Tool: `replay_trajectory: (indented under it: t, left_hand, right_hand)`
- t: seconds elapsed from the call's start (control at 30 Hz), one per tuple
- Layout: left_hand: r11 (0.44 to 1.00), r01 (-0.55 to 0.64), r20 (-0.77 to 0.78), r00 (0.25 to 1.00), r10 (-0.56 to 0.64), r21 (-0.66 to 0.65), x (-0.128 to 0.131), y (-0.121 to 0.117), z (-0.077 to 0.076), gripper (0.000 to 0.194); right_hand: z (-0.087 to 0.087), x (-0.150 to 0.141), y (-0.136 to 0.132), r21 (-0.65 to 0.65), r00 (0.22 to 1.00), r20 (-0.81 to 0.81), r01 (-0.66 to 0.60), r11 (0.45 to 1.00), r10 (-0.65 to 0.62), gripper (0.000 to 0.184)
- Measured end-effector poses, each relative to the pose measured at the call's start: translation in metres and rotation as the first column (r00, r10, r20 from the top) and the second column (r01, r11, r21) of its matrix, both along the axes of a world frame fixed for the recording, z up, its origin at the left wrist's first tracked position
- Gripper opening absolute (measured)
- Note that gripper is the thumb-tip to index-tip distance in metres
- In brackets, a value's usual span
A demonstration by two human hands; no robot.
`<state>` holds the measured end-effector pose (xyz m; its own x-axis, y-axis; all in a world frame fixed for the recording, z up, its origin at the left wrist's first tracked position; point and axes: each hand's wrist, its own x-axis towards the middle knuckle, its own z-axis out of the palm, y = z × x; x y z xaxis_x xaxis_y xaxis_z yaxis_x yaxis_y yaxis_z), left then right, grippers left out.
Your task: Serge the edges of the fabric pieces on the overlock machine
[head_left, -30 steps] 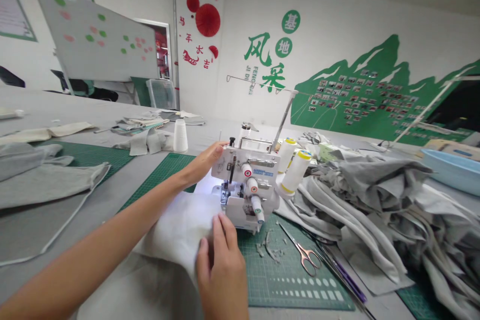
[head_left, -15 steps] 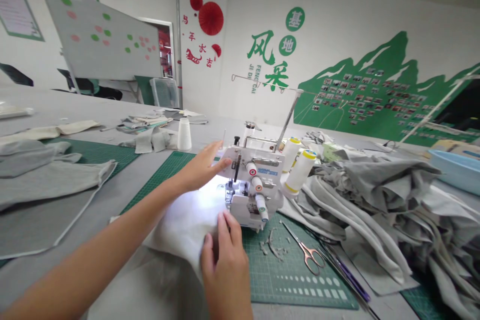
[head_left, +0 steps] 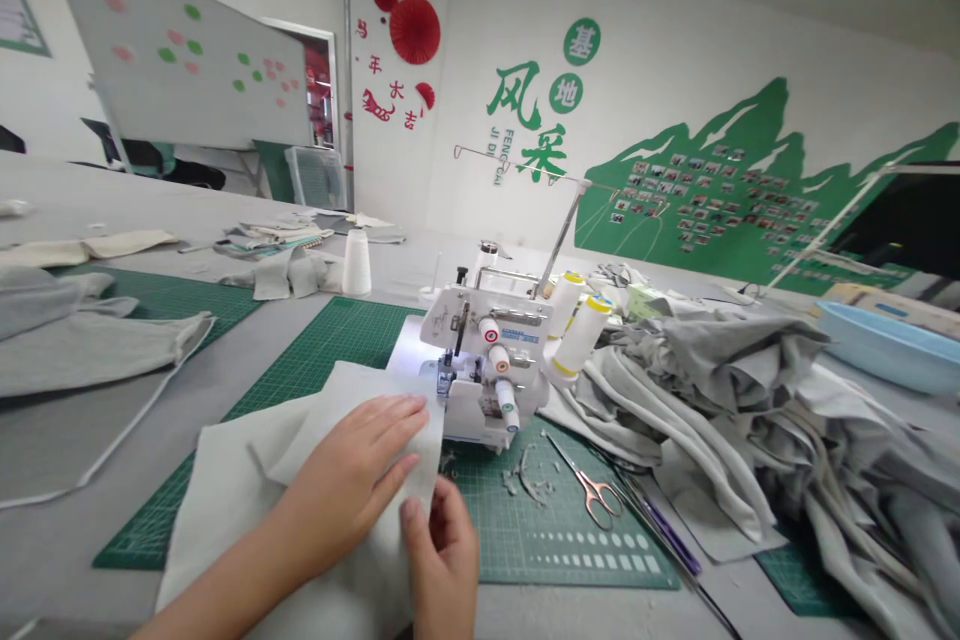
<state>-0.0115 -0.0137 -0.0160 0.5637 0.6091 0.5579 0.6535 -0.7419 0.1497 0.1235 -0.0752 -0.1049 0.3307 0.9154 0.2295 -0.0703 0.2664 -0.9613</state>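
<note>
A pale grey cloth (head_left: 255, 490) lies folded over the green cutting mat (head_left: 555, 545), just in front of a white overlock machine (head_left: 480, 370). My left hand (head_left: 352, 465) rests across the cloth's upper layer, with its fingertips near the machine. My right hand (head_left: 442, 560) pinches the cloth's edge close to my left hand. Gold-handled scissors (head_left: 592, 495) lie on the mat to the right, beside a small heap of cloth trimmings (head_left: 525, 480).
Two thread cones (head_left: 577, 338) stand behind the machine's right side. A large heap of grey garments (head_left: 720, 390) fills the table's right side, with a blue basin (head_left: 892, 345) beyond it. More grey cloth pieces (head_left: 82, 350) and a white thread cone (head_left: 357, 262) lie left and behind.
My left hand has moved down from the machine onto the cloth. The cloth has been drawn back toward me and now lies folded, and my right hand has shifted slightly.
</note>
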Motion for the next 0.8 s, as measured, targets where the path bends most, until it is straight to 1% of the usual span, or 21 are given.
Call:
replay_trajectory:
  t: [0.03, 0.1, 0.17, 0.27, 0.43, 0.53, 0.8]
  left_hand:
    - [1.000, 0.004, -0.001, 1.000, -0.004, -0.006, -0.002, 0.001, 0.000, 0.041]
    - [1.000, 0.013, 0.000, 1.000, -0.013, -0.023, -0.004, 0.003, 0.001, 0.040]
    - [0.999, 0.019, 0.006, 1.000, -0.019, -0.045, -0.005, 0.003, 0.001, 0.038]
    - [0.997, 0.025, 0.019, 1.000, -0.023, -0.075, -0.005, 0.004, 0.001, 0.037]
    - [0.994, 0.032, 0.042, 0.999, -0.028, -0.107, -0.005, 0.006, 0.003, 0.036]
    - [0.992, 0.040, 0.047, 0.998, -0.034, -0.120, -0.006, 0.007, 0.005, 0.036]
    - [0.986, 0.056, 0.054, 0.997, -0.049, -0.156, -0.008, 0.008, 0.006, 0.037]
  right_hand:
    - [-0.005, 0.000, -0.001, -0.018, 0.999, 0.021, -0.031, 0.999, 0.031, 0.027]
    - [-0.010, 0.001, -0.003, -0.044, 0.994, 0.071, -0.081, 0.996, 0.084, 0.035]
    - [-0.007, 0.003, -0.004, -0.053, 0.986, 0.087, -0.135, 0.989, 0.140, 0.036]
    - [0.001, 0.004, -0.004, -0.044, 0.971, 0.116, -0.206, 0.978, 0.210, 0.035]
    - [0.014, 0.000, -0.005, 0.061, 0.949, 0.258, -0.204, 0.977, 0.182, 0.032]
    - [0.018, -0.001, -0.007, 0.067, 0.940, 0.283, -0.218, 0.974, 0.191, 0.027]
    - [0.013, 0.000, -0.008, 0.052, 0.935, 0.305, -0.208, 0.977, 0.183, 0.024]
